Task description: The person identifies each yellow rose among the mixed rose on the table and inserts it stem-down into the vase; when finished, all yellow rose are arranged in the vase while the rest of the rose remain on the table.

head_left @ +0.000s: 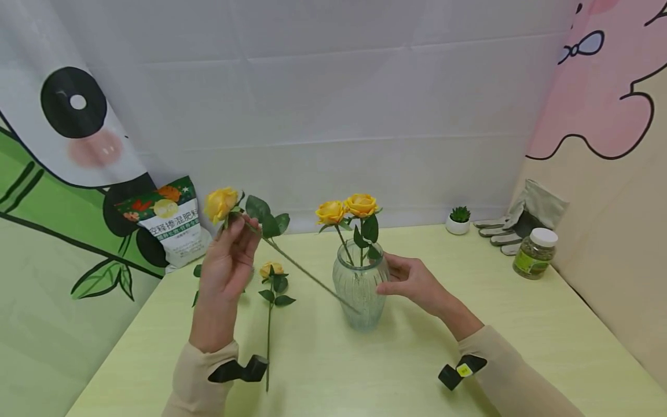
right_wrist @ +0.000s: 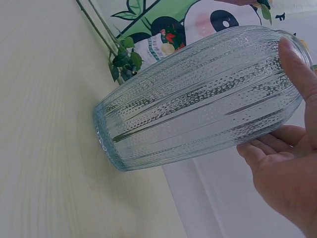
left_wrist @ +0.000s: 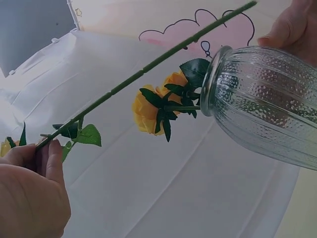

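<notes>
The left hand [head_left: 227,269] pinches a yellow rose [head_left: 221,204] above the bench [head_left: 406,370]; the right hand [head_left: 419,284] grips a glass vase [head_left: 369,289].

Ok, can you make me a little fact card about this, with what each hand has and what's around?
Left hand: pinches the stem of a yellow rose
Held rose: outside the vase
Right hand: holds the side of the glass vase
In the vase: two other roses
Table, left side: a lying rose, a bag
Table, right side: small potted plant, gloves, jar with white lid
</notes>
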The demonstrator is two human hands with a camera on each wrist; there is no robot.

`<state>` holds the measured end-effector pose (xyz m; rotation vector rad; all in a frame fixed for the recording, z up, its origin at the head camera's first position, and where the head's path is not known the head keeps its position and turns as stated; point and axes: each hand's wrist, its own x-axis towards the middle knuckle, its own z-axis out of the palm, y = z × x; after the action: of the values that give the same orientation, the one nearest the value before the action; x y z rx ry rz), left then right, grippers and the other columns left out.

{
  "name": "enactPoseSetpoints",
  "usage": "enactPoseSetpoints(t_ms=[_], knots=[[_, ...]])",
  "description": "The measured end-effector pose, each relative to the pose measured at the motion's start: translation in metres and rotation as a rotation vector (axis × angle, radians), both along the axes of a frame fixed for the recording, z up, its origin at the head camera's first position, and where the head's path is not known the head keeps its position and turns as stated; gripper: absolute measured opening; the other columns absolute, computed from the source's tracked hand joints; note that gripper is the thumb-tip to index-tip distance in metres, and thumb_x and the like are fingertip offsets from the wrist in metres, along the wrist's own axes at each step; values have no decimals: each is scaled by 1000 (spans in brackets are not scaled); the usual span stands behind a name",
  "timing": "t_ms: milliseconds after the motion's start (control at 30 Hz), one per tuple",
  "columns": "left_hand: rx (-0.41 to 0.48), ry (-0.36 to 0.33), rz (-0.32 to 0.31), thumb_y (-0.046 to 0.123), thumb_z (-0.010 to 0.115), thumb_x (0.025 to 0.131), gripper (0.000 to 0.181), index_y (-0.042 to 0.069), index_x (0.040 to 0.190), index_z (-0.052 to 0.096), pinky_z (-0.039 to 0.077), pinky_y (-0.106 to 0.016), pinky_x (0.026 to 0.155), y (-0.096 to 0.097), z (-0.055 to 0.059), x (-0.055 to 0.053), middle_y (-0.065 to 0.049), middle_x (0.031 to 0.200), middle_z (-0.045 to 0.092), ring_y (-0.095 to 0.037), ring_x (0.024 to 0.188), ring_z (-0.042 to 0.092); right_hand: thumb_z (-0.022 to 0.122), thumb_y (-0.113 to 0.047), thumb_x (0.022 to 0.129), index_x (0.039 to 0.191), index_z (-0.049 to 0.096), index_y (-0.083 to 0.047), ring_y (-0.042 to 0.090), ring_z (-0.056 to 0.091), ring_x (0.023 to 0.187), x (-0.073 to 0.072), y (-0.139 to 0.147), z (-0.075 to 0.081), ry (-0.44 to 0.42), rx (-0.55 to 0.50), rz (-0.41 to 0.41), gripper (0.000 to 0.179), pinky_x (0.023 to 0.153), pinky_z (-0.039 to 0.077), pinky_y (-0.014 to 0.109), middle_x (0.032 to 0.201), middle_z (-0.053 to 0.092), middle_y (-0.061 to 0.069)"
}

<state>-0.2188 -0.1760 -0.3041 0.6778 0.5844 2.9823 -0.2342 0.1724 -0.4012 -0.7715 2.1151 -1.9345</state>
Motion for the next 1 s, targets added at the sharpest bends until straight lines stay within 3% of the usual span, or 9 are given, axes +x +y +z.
enactPoseSetpoints(t_ms=[167,433,600,700,900,1000], knots=[[124,-30,44,-13,47,100,20,-13,98,67,59,-39,85,-4,4,2,-24,96,71,-35,93,72,79,-17,89,153,34,3,32,42,140,-1,1,0,9,0,5,81,108,42,33,157,35,17],[257,-121,198,-15,55,95,12,-13,99,67,60,-38,81,-3,8,0,-23,96,69,-34,88,71,79,-17,89,153,34,3,33,41,140,0,0,-1,6,1,1,81,107,43,31,157,35,18],[239,-177,333,-15,61,92,12,-11,100,69,60,-35,83,2,10,-3,-21,98,68,-30,88,70,80,-16,88,153,35,3,33,42,140,0,0,0,8,-2,2,81,107,44,31,156,36,18],[211,-173,399,-14,62,91,12,-10,100,70,61,-35,82,7,11,-4,-19,97,69,-29,87,70,80,-16,88,153,35,3,32,42,140,0,0,0,8,-7,4,81,107,43,31,156,36,18],[82,-68,546,-14,64,91,12,-8,98,72,62,-35,78,17,8,-6,-17,93,70,-27,83,71,80,-17,88,152,36,2,32,44,139,0,-1,2,9,-2,5,80,107,44,32,156,38,17],[42,-29,587,-14,65,90,13,-10,100,72,61,-37,79,21,6,-7,-18,93,70,-29,83,72,80,-16,88,152,36,2,32,44,138,1,0,1,8,-1,4,80,107,45,33,155,38,17]])
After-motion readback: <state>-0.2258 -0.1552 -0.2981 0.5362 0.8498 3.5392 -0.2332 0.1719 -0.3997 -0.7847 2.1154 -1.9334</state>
